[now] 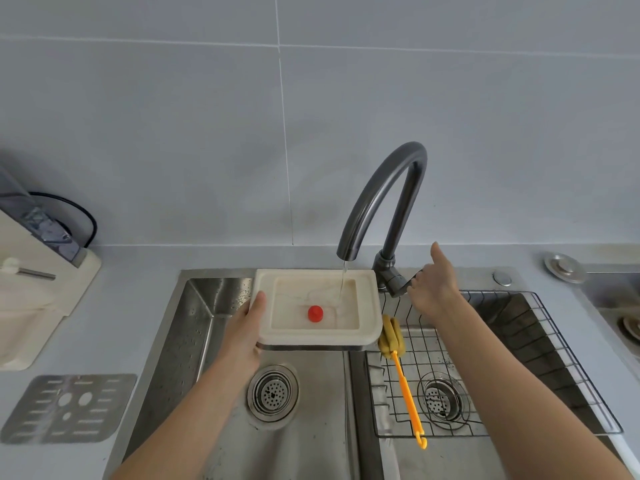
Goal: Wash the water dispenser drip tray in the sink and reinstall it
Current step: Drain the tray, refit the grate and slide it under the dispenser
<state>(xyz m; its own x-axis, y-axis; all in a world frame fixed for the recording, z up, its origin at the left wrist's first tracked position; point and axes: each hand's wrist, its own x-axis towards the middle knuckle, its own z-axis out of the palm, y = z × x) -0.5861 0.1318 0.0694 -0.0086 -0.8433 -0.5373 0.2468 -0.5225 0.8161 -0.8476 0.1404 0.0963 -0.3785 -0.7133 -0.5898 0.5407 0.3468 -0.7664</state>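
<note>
My left hand (pixel 246 329) grips the left edge of the cream drip tray (pixel 367 306), holding it level over the left sink basin (pixel 194 341). A red float knob (pixel 315 313) sits in the tray's hollow. A thin stream of water falls from the dark curved faucet (pixel 388 188) into the tray's far right corner. My right hand (pixel 434 289) rests on the faucet handle (pixel 398 284), index finger raised. The tray's perforated metal grille (pixel 69 408) lies flat on the counter at the left. The cream water dispenser (pixel 31 299) stands at the far left.
A wire rack (pixel 519 358) fills the right basin, with a yellow sponge brush on an orange handle (pixel 407 393) lying in it. Each basin has a round drain strainer. A black cable runs behind the dispenser. A stove edge shows at the far right.
</note>
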